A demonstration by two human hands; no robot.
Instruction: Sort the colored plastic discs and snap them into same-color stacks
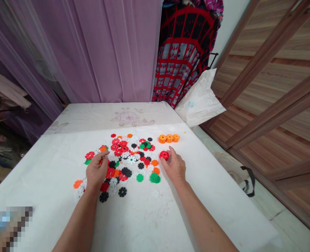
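While the right hand [175, 167] clasps red discs [164, 155], left hand [95, 170] over scattered discs [131, 159], its grip unclear

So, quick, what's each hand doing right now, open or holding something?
Left hand: curled over the scattered discs; whether it holds one cannot be told.
Right hand: at the red stack; whether its grip is closed cannot be told.

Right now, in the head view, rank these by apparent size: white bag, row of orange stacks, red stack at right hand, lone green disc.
White bag
Row of orange stacks
Red stack
Green disc
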